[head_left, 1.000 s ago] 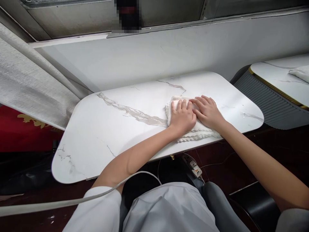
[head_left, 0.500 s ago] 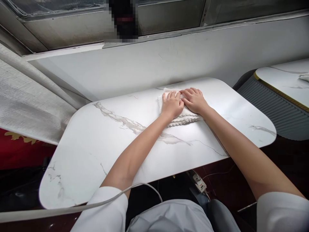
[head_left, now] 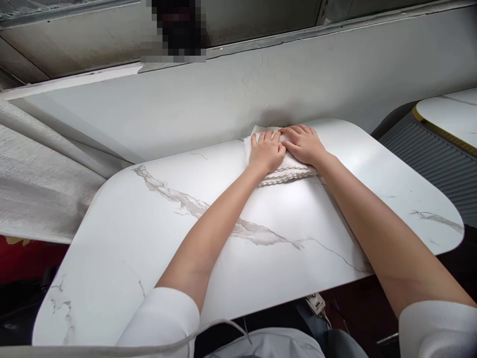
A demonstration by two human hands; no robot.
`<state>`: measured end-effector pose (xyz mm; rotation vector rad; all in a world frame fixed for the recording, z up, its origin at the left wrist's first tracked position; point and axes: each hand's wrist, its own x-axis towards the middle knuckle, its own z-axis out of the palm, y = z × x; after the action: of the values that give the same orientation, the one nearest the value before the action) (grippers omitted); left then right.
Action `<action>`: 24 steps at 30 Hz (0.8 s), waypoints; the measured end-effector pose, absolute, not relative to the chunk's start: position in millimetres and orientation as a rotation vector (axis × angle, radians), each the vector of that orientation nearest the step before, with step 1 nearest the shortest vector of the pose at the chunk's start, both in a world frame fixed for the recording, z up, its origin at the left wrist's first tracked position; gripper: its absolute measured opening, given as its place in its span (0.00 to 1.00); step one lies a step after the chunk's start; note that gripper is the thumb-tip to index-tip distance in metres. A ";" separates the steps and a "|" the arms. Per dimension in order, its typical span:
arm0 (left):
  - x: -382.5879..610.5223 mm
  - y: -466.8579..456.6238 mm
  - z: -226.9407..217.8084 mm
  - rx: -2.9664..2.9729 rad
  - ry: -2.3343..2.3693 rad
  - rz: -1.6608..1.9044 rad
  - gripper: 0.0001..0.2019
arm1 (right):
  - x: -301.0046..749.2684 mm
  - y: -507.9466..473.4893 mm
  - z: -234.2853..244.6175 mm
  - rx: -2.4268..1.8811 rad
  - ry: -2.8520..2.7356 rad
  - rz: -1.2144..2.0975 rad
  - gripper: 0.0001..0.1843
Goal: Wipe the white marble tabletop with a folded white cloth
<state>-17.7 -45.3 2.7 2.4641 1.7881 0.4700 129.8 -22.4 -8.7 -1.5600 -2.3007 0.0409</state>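
Observation:
A folded whitish cloth (head_left: 286,174) with wavy edges lies in layers on the white marbled tabletop (head_left: 112,238), close to its back edge by the wall. My left hand (head_left: 267,152) rests flat on the left part of the cloth, fingers spread and pointing at the wall. Beside it, my right hand (head_left: 303,144) presses on the cloth's right part, its fingers stretched toward the left hand. The two hands nearly meet at the thumbs. Both palms are turned down, so the cloth under them is hidden.
A pale wall (head_left: 194,109) runs behind the table, below a window frame (head_left: 253,25). At left hangs a light curtain (head_left: 40,179). A second table (head_left: 447,112) with a ribbed base stands at right. A cable (head_left: 208,328) crosses the lower front, and a power strip (head_left: 316,302) shows below.
Both hands have pushed the cloth a little farther back toward the wall. The head view has shifted closer over the table.

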 end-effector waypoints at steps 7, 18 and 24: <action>-8.3 -24.1 2.5 2.506 1.729 0.453 0.24 | 144.2 -2.5 -11.0 -1.636 -2.256 0.065 0.28; 1.4 1.8 5.4 2.536 1.625 0.431 0.23 | 156.6 9.0 -8.1 -1.746 -2.243 0.027 0.29; 6.1 3.9 4.2 2.543 1.654 0.419 0.23 | 158.3 11.3 -7.8 -1.729 -2.212 0.061 0.28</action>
<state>6.1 3.9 4.2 2.5433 1.6539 0.4188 158.3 11.3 -7.8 -1.7288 -2.2117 0.0610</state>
